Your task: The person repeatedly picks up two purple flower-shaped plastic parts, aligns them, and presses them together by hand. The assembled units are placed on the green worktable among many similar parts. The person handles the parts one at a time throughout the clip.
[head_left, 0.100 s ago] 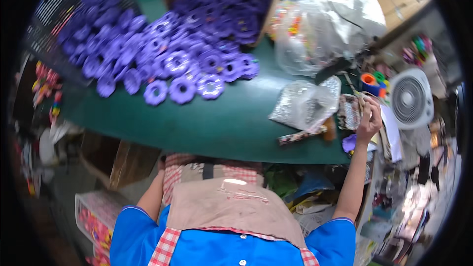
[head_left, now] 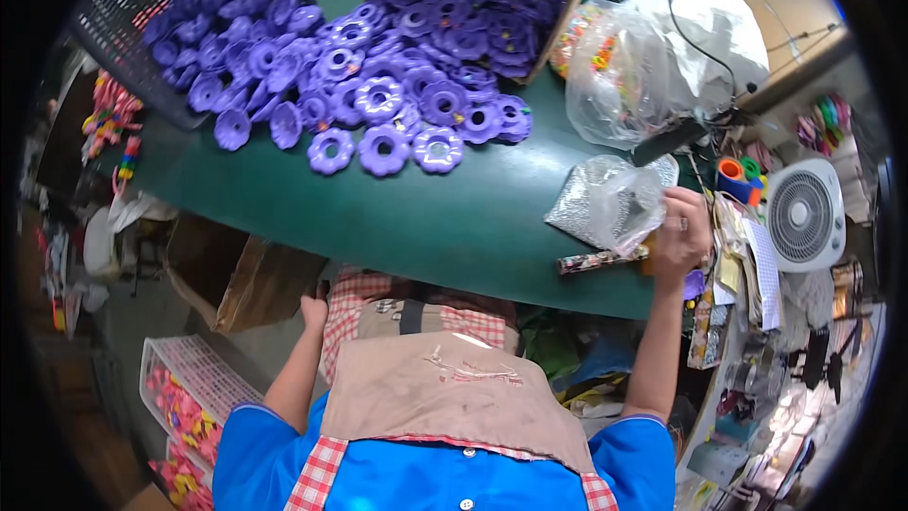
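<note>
Has the left hand low beside a beige cloth apron; cannot tell whether clenched or released. Has the blurred right hand at the edge of a crumpled silvery plastic bag on the dark-green tabletop; cannot tell whether grasping it. Can see, beyond, glossy purple flower-shaped plastic pieces heaped in and between a black mesh basket and brown cardboard box.

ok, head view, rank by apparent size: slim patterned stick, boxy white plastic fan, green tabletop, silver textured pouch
1. Green tabletop
2. Silver textured pouch and boxy white plastic fan: too alike to rank
3. Slim patterned stick
</note>
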A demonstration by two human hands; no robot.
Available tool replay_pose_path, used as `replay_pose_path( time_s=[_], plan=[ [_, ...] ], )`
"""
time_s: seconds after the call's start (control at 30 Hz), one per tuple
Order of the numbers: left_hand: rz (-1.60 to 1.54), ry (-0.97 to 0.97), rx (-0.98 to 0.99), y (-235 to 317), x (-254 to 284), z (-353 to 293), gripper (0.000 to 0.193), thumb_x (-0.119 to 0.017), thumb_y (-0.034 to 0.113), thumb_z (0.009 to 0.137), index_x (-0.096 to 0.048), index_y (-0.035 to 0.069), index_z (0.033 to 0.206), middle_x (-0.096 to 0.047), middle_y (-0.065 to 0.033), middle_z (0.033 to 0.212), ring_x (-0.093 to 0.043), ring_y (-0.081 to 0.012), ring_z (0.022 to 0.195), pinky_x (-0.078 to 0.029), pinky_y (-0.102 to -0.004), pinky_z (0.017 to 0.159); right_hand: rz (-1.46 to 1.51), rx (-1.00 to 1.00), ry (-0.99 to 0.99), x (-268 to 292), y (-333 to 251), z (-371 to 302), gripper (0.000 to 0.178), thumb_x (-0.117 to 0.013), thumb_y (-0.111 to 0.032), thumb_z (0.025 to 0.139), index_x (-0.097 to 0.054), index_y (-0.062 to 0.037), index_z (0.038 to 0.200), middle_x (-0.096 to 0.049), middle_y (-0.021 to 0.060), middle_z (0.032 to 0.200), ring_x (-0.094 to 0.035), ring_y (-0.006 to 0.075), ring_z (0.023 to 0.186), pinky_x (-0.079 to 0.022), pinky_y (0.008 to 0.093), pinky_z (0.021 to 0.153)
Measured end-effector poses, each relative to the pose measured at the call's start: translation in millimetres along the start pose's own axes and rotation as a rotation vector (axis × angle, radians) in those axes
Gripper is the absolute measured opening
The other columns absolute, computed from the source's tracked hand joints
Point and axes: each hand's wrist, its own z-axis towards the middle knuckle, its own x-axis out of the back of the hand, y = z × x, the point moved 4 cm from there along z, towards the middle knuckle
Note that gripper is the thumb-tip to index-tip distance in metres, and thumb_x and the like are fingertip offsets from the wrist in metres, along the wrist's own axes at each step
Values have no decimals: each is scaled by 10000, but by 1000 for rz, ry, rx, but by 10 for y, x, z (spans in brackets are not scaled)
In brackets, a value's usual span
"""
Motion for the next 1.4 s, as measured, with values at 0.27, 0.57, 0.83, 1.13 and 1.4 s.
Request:
replay_pose_path(
  time_s=[0.27,0.57,0.83,1.13,1.4],
  plan=[
    [-155,425,-520,2363,726,-792,156,-583,25,1067,-718,-39,1109,-681,-122,1097,-671,-236,1003,-543,-343,892,62,-308,-77,-582,-304,-747,58,-730,-5,949,-690,19,914,-650,107,801,-601,221,674,-506,349,667],
    [-10,418,-873,3427,889,-57,296,-696,86,971,-685,42,1264,-645,-154,1298,-601,-355,1217,-470,-438,1064,-497,-436,-138,-551,128,-1693,530,-769,-233,993,-570,79,1372,-558,242,1285,-567,387,1203,-511,467,976],
    [484,730,-191,978,1789,804,500,-700,91,938,-580,27,1419,-518,-212,1476,-500,-435,1353,-437,-516,1132,-435,-704,-126,-261,1006,-1877,695,-697,-307,1053,-383,28,1575,-682,201,1241,-689,281,1027,-570,434,884],
    [407,-663,354,-357,-426,502,526,-636,458,1014,-645,111,1409,-738,-257,1114,-708,-440,1004,-563,-549,909,-457,-979,-333,-155,852,-1914,554,-725,-258,893,-512,-35,1353,-647,140,1198,-636,301,1038,-507,427,967],
    [362,-704,444,-73,-142,505,497,-672,398,982,-666,101,1381,-739,-240,1165,-702,-439,1064,-559,-546,926,-562,-956,486,-166,316,-2598,377,-631,-36,959,-498,87,1289,-608,257,1240,-624,361,1107,-520,463,1045]
  ],
)
